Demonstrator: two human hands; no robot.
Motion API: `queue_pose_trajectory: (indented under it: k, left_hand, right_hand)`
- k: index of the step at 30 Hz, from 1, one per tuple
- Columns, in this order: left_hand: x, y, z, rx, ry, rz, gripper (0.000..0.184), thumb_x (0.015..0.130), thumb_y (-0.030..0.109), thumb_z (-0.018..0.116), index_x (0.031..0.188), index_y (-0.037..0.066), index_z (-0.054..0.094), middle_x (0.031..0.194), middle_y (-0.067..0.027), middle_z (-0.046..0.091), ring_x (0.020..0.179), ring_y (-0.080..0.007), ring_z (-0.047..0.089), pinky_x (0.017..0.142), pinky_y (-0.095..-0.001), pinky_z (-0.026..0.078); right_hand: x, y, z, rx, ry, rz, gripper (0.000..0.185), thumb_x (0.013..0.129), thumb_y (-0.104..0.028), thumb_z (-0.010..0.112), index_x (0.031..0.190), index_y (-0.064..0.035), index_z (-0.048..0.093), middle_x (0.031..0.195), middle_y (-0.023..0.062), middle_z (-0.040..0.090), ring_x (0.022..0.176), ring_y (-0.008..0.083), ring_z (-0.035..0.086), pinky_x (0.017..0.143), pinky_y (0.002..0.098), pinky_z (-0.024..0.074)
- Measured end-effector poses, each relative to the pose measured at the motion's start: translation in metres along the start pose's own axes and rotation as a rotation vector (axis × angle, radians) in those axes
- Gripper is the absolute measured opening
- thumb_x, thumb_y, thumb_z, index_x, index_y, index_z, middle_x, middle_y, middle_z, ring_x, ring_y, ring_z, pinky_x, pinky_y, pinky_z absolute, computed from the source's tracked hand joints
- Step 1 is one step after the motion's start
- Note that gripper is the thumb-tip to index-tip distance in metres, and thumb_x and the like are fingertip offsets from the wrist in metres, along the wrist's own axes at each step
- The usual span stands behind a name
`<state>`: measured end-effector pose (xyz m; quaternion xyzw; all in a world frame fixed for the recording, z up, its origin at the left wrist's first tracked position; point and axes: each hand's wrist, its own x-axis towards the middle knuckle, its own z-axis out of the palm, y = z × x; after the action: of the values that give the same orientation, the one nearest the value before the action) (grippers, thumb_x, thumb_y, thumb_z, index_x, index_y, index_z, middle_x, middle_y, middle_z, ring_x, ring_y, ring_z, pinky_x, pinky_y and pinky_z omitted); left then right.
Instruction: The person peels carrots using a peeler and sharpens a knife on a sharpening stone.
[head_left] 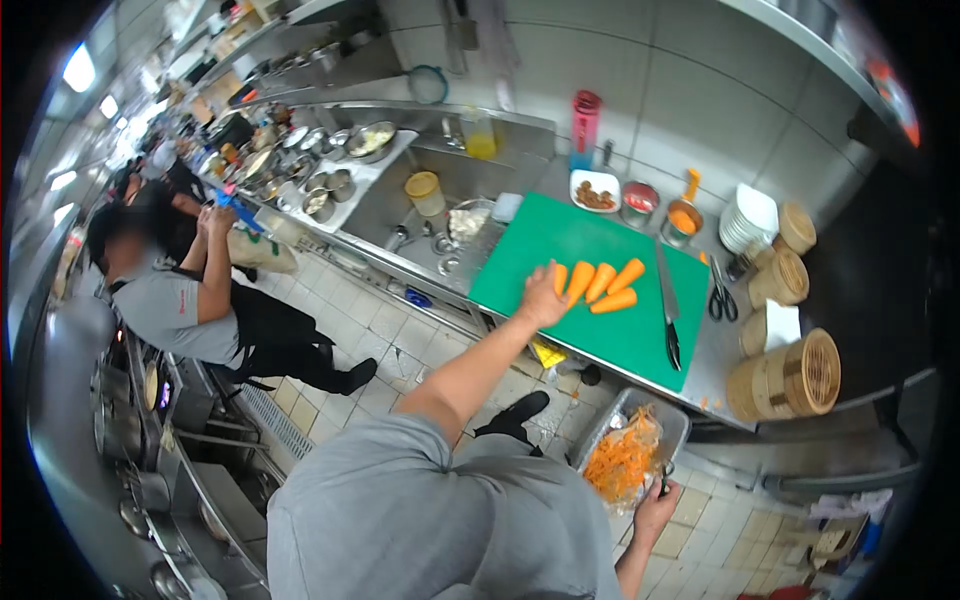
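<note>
Several peeled carrots lie side by side on the green cutting board. At their left end is my left hand, its fingers closed round the leftmost carrot. Low at the right, my right hand grips a small dark-handled tool that looks like a peeler; its details are too small to make out. The peeler is at the near right rim of a grey bin lined with clear plastic and filled with orange peelings. A knife rests on the board's right side.
Scissors lie right of the board. Bamboo steamers and stacked white dishes stand farther right. Behind are a bowl of brown pieces and a pink bottle. The sink is left; a co-worker stands beyond.
</note>
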<state>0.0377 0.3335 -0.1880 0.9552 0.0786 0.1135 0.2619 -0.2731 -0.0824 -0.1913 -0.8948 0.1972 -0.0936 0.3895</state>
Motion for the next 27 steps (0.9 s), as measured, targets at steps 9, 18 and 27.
queue_pose_trajectory:
  k: [9,18,27]
  left_hand:
    - [-0.159,0.074,-0.038,-0.114,-0.983,0.361,0.06,0.099,0.052,0.064,0.131,0.002,0.067,0.128,-0.0234,0.07,0.116,-0.0394,0.068,0.101,-0.0484,0.053]
    - [-0.223,0.11,-0.107,-0.104,-1.032,0.391,0.069,0.098,0.046,0.069,0.147,0.001,0.052,0.127,-0.0289,0.068,0.12,-0.0453,0.064,0.102,-0.0496,0.051]
    - [-0.222,0.132,-0.141,-0.096,-0.881,0.483,0.066,0.1,0.042,0.067,0.147,-0.001,0.05,0.13,-0.0291,0.067,0.12,-0.0465,0.064,0.102,-0.0517,0.051]
  right_hand:
    - [0.019,0.073,0.026,0.242,-0.207,0.298,0.028,0.11,-0.026,0.051,0.102,-0.001,0.06,0.076,0.0077,0.063,0.057,0.015,0.058,0.045,0.0291,0.046]
    - [0.037,0.077,-0.002,0.844,-0.498,0.546,0.03,0.109,-0.041,0.055,0.109,-0.0116,0.062,0.067,0.002,0.058,0.043,0.0124,0.048,0.037,0.0285,0.0372]
    - [0.061,0.131,0.019,0.612,-0.42,0.39,0.028,0.11,-0.036,0.054,0.102,-0.0104,0.058,0.062,0.0024,0.057,0.043,0.0145,0.052,0.039,0.0277,0.0392]
